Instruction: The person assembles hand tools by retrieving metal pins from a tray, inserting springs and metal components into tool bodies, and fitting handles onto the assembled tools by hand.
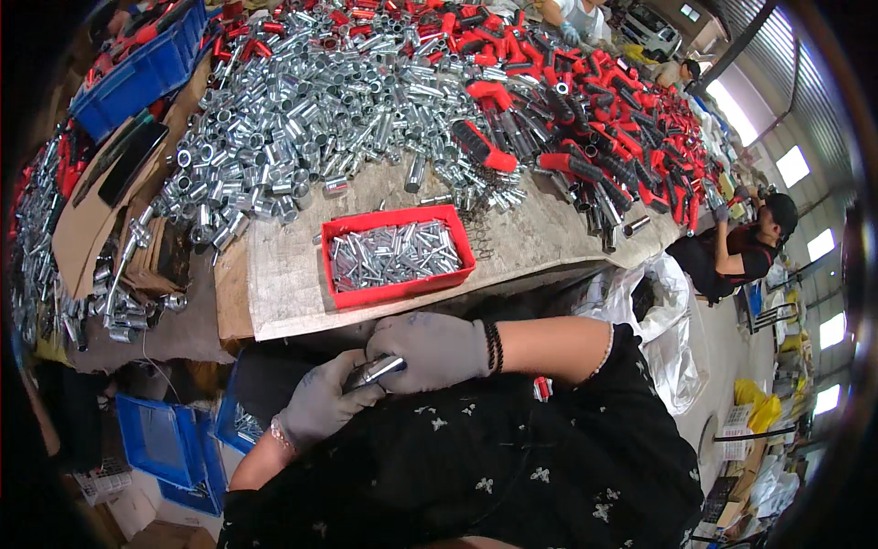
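Observation:
Both my hands wear grey gloves and meet in front of my body, just off the table's near edge. A short shiny metal tube (377,371) is between them. My left hand (322,403) is closed around it from below, and my right hand (437,352) grips it from the right, its fingers partly hidden. Beyond them on the table stands a red tray (402,292) of small metal pins (389,254). Past the tray lies a large heap of loose metal sleeves (283,123).
Red-and-black handles (594,169) are heaped at the table's right. Blue bins (160,444) sit low at left; another blue crate (142,78) is upper left. A white sack (677,334) stands right of the table. A co-worker (732,256) works at the right, another (581,20) at the far side.

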Motion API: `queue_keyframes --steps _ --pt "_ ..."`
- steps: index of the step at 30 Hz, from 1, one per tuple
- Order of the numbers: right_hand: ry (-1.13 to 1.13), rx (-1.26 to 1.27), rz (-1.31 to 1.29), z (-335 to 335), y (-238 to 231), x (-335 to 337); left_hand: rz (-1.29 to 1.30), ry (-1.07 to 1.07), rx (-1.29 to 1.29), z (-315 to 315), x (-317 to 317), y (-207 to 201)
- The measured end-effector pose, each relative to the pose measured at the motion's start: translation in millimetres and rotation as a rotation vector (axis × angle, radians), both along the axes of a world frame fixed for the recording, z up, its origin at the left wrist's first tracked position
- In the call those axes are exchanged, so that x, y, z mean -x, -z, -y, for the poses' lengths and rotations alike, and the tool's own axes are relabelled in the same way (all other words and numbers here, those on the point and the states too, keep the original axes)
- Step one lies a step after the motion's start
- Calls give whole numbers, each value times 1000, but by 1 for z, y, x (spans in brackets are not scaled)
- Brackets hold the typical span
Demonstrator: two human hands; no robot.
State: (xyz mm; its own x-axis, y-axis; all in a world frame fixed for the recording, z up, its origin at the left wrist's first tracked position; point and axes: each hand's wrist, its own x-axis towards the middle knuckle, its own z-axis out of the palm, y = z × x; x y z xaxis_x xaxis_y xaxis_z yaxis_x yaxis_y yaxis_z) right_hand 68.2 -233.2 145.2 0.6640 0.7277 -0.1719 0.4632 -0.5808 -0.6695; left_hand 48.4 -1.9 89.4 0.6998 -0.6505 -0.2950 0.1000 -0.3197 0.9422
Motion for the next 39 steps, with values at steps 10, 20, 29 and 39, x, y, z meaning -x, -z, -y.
queue_keyframes --steps 10,20,29,39 --pt "1292 643 511 240 -7 -300 -339 -144 241 -10 -9 6" --pt "1326 216 400 248 -24 -281 -252 -186 248 -6 -5 2" --pt "613 -1487 -718 148 -12 -64 -301 -264 349 33 -2 7" --pt "609 -1473 -625 73 14 57 -199 -96 376 47 15 17"
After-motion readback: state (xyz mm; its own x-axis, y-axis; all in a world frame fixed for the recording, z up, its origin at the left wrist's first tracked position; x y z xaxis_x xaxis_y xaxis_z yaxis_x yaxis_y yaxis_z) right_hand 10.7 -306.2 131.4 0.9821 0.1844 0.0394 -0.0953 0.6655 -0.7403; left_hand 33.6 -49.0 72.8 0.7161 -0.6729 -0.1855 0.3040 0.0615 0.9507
